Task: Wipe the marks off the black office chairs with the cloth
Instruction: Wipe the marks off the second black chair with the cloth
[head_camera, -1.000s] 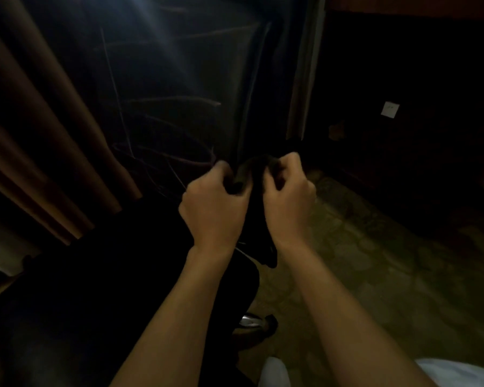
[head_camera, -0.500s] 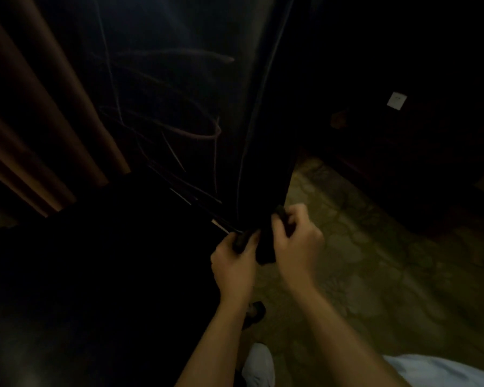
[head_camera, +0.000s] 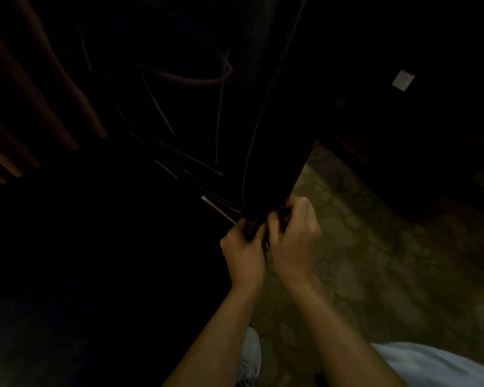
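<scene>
Holding a dark cloth (head_camera: 264, 231) tight with both hands at the bottom edge of a black chair back (head_camera: 196, 113).

Gripping with the left hand (head_camera: 245, 252), fingers curled round the cloth, and with the right hand (head_camera: 294, 241) just beside it, fingers bent over the same bunched cloth. Showing only a small dark bit of cloth between the two hands, too dim to tell much more. Standing tall and black, with thin pale scribble marks (head_camera: 190, 76) looping and crossing over it, and a shiny seam line down its right side. Sitting low and very dark at the left, a black seat (head_camera: 101, 247). Lying under the hands at the right, a greenish patterned carpet (head_camera: 389, 261). Hanging at far left, brown curtain folds (head_camera: 20, 107). Peeking in below, a white shoe (head_camera: 250, 356).
</scene>
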Demonstrator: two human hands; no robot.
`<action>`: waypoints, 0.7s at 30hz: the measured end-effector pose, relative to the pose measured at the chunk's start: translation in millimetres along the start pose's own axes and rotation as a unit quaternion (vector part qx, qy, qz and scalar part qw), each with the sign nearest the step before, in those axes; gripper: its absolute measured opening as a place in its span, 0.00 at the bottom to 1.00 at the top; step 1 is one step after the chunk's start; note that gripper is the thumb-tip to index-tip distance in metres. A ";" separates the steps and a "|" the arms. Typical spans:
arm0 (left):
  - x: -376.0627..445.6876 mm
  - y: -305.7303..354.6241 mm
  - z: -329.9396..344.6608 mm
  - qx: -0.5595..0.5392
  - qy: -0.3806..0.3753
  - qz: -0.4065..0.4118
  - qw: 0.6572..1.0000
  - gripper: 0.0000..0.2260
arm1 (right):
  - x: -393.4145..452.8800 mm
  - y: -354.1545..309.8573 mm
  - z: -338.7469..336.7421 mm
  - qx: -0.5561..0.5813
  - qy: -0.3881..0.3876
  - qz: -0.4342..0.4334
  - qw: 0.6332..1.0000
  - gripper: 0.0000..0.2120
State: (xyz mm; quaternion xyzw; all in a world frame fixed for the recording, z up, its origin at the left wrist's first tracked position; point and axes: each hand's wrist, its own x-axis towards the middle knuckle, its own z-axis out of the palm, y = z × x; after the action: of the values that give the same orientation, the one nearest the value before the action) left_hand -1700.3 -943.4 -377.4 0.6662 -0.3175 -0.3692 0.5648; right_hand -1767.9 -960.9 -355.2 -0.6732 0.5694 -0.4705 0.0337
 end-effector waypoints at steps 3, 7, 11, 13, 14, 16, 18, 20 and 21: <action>3.4 -12.9 0.8 0.021 -0.012 -0.018 1.000 0.05 | -10.1 13.3 11.2 -0.001 -0.008 0.001 1.000 0.07; 10.8 -16.6 -1.7 0.115 -0.041 -0.039 0.992 0.07 | -33.8 34.4 27.4 -0.014 -0.049 0.041 0.998 0.07; 17.2 -3.9 -4.9 0.180 -0.069 -0.090 0.977 0.09 | -42.7 35.1 30.9 -0.009 -0.078 0.119 0.990 0.10; 12.7 1.1 -10.0 0.141 -0.074 -0.077 0.984 0.08 | -33.1 24.3 23.5 -0.017 -0.063 0.086 0.994 0.09; 8.1 3.7 -12.2 0.103 -0.072 -0.064 0.990 0.07 | -26.5 17.9 18.2 -0.013 -0.049 0.070 0.996 0.09; 0.5 8.5 -16.9 0.023 -0.055 -0.029 0.998 0.07 | -15.6 8.2 8.0 0.004 -0.016 0.037 0.999 0.07; 1.0 11.2 -18.0 0.001 -0.044 0.008 0.999 0.09 | -9.0 3.5 3.1 0.023 0.001 0.016 1.000 0.07; 5.4 10.3 -17.5 0.057 -0.059 0.025 0.996 0.09 | -9.3 7.9 5.8 0.021 -0.006 0.019 1.000 0.08; 7.9 6.6 -16.3 0.096 -0.066 0.021 0.993 0.09 | -13.4 14.0 9.5 0.008 -0.016 0.027 0.999 0.09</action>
State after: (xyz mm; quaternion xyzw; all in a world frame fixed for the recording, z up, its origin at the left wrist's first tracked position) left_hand -1682.3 -942.7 -370.5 0.6847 -0.4018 -0.3681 0.4840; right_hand -1770.5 -959.7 -376.6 -0.6644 0.5831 -0.4635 0.0611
